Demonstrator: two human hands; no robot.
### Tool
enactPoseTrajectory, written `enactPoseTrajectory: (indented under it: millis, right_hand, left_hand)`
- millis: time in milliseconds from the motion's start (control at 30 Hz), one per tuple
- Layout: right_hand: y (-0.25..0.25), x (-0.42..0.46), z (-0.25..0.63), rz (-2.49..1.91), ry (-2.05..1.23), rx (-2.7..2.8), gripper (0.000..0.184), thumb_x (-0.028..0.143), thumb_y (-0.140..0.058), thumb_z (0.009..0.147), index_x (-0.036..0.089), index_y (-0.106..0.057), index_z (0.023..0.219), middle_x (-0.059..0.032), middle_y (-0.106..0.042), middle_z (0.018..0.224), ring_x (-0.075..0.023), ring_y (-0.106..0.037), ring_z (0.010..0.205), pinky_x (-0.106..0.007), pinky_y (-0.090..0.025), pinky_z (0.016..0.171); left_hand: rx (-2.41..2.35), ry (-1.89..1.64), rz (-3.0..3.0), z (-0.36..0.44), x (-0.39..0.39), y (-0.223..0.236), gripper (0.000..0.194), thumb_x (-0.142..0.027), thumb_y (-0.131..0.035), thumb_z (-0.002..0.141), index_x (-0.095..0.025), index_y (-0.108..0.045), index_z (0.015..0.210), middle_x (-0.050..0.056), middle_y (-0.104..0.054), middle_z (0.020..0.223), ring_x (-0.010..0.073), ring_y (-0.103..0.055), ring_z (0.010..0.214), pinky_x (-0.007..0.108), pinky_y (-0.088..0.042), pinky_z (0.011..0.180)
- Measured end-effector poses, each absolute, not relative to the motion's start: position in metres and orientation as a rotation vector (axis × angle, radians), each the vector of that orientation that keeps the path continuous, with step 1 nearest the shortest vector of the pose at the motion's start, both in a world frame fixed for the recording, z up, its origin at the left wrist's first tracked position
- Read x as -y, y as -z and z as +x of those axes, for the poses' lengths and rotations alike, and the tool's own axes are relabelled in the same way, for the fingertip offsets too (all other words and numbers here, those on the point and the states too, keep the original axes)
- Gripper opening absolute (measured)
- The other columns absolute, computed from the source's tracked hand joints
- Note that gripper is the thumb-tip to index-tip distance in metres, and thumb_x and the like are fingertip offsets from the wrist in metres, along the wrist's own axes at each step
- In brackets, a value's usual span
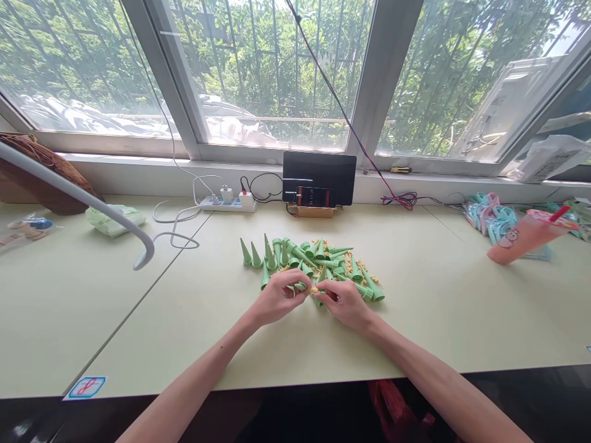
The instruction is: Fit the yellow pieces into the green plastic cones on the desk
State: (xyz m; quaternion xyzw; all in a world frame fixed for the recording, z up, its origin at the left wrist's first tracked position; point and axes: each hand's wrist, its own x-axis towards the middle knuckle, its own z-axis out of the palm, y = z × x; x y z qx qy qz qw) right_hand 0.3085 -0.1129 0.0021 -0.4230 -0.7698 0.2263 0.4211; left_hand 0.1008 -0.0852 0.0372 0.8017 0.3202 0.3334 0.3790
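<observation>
"How's the grip?"
"Right hand [347, 303] pinching a small yellow piece [314, 290]; left hand [278, 299] closed on a green cone [300, 287], just left of it."
"And beyond?"
"More cones [300, 253], heaped on the counter [443, 307] just past both hands."

Bright daylight from windows [277, 132] across top of frame; foliage [418, 67] beyond partly washed out, palest at upper right. Pale tabletop [184, 332] evenly lit, shadows faint and soft. Bottom edge of frame dark, little detail. Wide-angle stretch toward sides, cup [521, 240] at right strongly slanted. Fine detail soft; yellow pieces [375, 280] near centre poorly resolved, phone digits [317, 197] too small for sure reading.
</observation>
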Motion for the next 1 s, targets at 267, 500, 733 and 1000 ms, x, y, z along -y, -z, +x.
enactPoseTrajectory:
  millis: [267, 500, 733, 1000]
  right_hand:
    - [-0.002, 0.112, 0.308, -1.058, -0.543, 1.949, 0.032, 0.045, -0.055, 0.095, 0.018, -0.071, 0.087, 0.0053, -0.043, 0.052, -0.0099, -0.034, 0.048, -0.023, -0.032, 0.051]
    - [0.000, 0.112, 0.310, -1.057, -0.567, 1.961, 0.028, 0.040, -0.056, 0.095, 0.017, -0.070, 0.087, 0.0058, -0.042, 0.053, -0.0093, -0.033, 0.050, -0.022, -0.031, 0.052]
    - [0.000, 0.112, 0.309, -1.062, -0.572, 1.977, 0.024, 0.036, -0.057, 0.095, 0.018, -0.068, 0.084, 0.0058, -0.040, 0.054, -0.0093, -0.032, 0.050, -0.023, -0.030, 0.052]
    - [0.000, 0.113, 0.309, -1.049, -0.575, 1.988, 0.022, 0.034, -0.058, 0.094, 0.017, -0.067, 0.083, 0.0065, -0.038, 0.054, -0.0093, -0.030, 0.050, -0.023, -0.029, 0.051]
  left_hand:
    - [-0.797, -0.851, 2.060, 0.101, 0.087, -0.038, 0.009, -0.024, -0.063, 0.087, -0.017, -0.069, 0.087, 0.007, -0.066, 0.094, 0.0155, -0.060, 0.086, 0.019, -0.047, 0.054]
    - [-0.772, -0.859, 2.048, 0.100, 0.085, -0.037, 0.013, -0.011, -0.058, 0.082, -0.017, -0.068, 0.089, 0.005, -0.065, 0.093, 0.0136, -0.061, 0.083, 0.018, -0.049, 0.056]
    - [-0.802, -0.863, 2.079, 0.101, 0.085, -0.032, 0.016, -0.006, -0.059, 0.076, -0.017, -0.063, 0.088, 0.001, -0.063, 0.090, 0.0068, -0.055, 0.064, 0.017, -0.046, 0.052]
    - [-0.821, -0.877, 2.121, 0.102, 0.083, -0.027, 0.015, -0.006, -0.061, 0.077, -0.017, -0.063, 0.086, 0.000, -0.061, 0.085, 0.0064, -0.054, 0.063, 0.017, -0.047, 0.053]
